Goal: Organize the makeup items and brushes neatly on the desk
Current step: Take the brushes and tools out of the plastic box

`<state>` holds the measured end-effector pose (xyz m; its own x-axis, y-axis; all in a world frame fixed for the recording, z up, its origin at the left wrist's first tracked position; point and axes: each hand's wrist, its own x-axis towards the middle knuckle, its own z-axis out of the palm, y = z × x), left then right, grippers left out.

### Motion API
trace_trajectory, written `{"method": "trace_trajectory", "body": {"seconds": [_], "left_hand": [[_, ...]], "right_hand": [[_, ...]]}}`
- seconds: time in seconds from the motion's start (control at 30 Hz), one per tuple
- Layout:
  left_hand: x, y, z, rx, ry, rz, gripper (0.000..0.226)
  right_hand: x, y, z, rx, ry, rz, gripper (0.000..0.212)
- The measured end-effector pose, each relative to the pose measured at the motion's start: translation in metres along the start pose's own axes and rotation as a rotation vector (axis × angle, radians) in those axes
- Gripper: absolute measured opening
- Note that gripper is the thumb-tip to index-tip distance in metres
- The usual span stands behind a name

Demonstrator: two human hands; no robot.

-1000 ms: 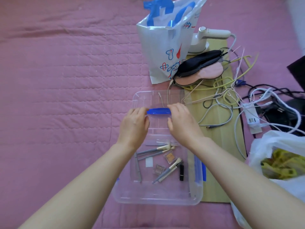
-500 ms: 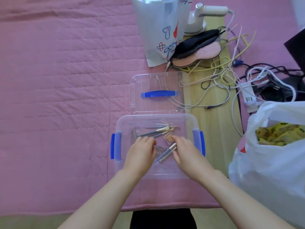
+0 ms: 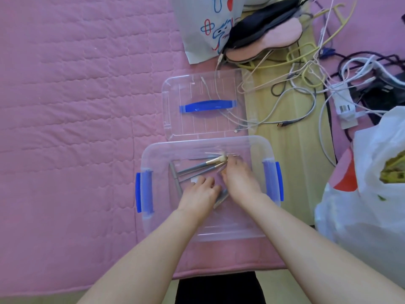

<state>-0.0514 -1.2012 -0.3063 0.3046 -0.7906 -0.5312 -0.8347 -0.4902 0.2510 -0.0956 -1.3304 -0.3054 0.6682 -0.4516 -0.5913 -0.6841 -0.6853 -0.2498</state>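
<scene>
Right hand [image 3: 240, 183] shifted toward brushes [image 3: 203, 166]; both hands in box [image 3: 153, 154], grip unclear.

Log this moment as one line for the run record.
stage: reaching into clear bin | left hand: near brushes | right hand: by brush heads | lid: off, behind bin

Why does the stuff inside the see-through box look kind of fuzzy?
Head view: the hands, left and right, look smeared, probably by motion; the brushes show softly through the clear box; the lid carries pale glare; straight edges bow from the wide lens.
</scene>
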Motion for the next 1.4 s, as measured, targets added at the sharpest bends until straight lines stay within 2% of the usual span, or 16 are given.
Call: {"method": "trace_trajectory", "body": {"seconds": [0.27, 0.43, 0.6, 0.73, 0.87, 0.97, 1.1, 1.23, 1.4], "left_hand": [[0.005, -0.005, 0.0, 0.009, 0.087, 0.04, 0.012], [0.011, -0.01, 0.011, -0.004, -0.025, -0.049, 0.019], [0.009, -0.015, 0.019, -0.156, -0.067, -0.061, 0.016], [0.004, -0.023, 0.022, -0.451, -0.023, -0.173, 0.014], [-0.003, -0.029, 0.014, -0.636, 0.061, -0.262, 0.011], [-0.007, -0.031, 0.009, -0.695, 0.056, -0.307, 0.018], [-0.007, -0.031, 0.003, -0.671, 0.071, -0.35, 0.024], [-0.002, -0.028, -0.001, -0.692, 0.095, -0.374, 0.015], [0.012, -0.028, -0.005, -0.723, 0.091, -0.437, 0.007]], "right_hand": [[0.009, -0.005, 0.021, -0.148, 0.072, 0.078, 0.051], [0.009, -0.009, 0.023, -0.124, 0.087, 0.1, 0.039], [-0.001, -0.005, 0.012, 0.005, 0.044, 0.045, 0.048], [-0.022, -0.004, 0.0, 0.124, 0.037, 0.024, 0.047], [-0.048, -0.002, 0.0, 0.113, -0.038, 0.073, 0.038], [-0.06, -0.002, 0.002, 0.032, -0.166, 0.104, 0.042], [-0.065, -0.004, 0.0, 0.025, -0.226, 0.228, 0.03], [-0.064, -0.008, 0.008, -0.091, -0.241, 0.269, 0.04], [-0.042, -0.006, 0.023, -0.111, -0.233, 0.394, 0.06]]}}
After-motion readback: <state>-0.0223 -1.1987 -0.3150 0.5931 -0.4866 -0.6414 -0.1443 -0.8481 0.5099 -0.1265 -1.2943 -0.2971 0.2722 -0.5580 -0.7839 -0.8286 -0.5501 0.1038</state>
